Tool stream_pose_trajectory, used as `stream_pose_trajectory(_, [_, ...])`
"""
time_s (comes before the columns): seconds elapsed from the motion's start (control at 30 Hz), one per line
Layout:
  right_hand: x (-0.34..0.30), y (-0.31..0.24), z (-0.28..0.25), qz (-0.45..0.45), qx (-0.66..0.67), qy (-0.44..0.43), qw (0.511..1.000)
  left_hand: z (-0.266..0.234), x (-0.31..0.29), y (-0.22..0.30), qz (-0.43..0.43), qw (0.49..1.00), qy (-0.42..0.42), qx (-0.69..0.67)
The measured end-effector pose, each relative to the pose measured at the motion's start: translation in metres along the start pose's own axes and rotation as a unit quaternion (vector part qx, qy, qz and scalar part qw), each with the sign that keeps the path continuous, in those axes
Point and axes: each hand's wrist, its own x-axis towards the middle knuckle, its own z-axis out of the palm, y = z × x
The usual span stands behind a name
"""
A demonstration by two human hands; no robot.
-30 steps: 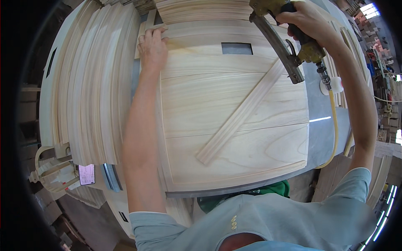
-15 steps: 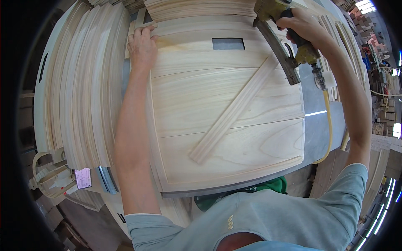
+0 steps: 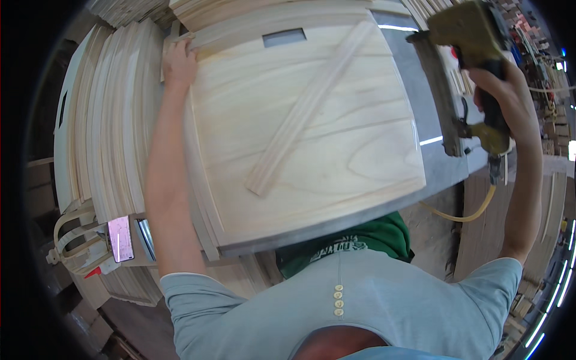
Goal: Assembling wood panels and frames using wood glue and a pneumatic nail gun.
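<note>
My right hand (image 3: 507, 99) is closed around the black handle of an olive-yellow air nail gun (image 3: 471, 30), raised to the right of a pale wooden panel (image 3: 312, 138). A yellow air hose (image 3: 462, 217) runs from the base of its handle. At the panel's far left corner my left hand (image 3: 180, 63) has its fingers bent over the edge strips, gripping them. A loose wooden strip (image 3: 300, 114) lies diagonally across the panel. Near the far edge the panel has a rectangular cutout (image 3: 284, 38). The gun's nose is apart from the wood.
Tall stacks of wooden pieces (image 3: 123, 120) stand close on the left, with more boards (image 3: 240, 11) behind the panel. A grey worktable (image 3: 432, 129) shows along the right and front. At the lower left are a phone (image 3: 120, 239) and a tape roll holder (image 3: 75, 240).
My right hand has swung the nail gun right, away from the panel's far right corner. The view has shifted, and the left hand keeps to the far left corner. The diagonal strip stays on the panel.
</note>
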Motion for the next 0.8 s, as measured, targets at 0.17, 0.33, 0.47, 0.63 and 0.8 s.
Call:
stream_pose_trajectory(0.17, [-0.110,0.031,-0.021,0.105,0.012,0.076,0.991,-0.039,-0.037,0.045,0.081,0.990,-0.063,-0.097])
stream_pose_trajectory(0.33, [-0.187,0.087,-0.015,0.135,0.081,0.109,0.982,-0.127,-0.177,0.252,0.265,0.922,-0.111,-0.259])
stream_pose_trajectory(0.47, [-0.199,0.099,0.008,0.140,0.136,0.056,0.979,-0.116,-0.243,0.326,0.256,0.901,-0.120,-0.327])
stream_pose_trajectory(0.63, [-0.212,0.100,0.021,0.121,0.147,0.012,0.982,-0.087,-0.263,0.359,0.265,0.897,-0.105,-0.339])
stream_pose_trajectory(0.8, [-0.217,0.098,0.029,0.105,0.161,-0.002,0.981,-0.086,-0.266,0.350,0.264,0.909,-0.097,-0.307])
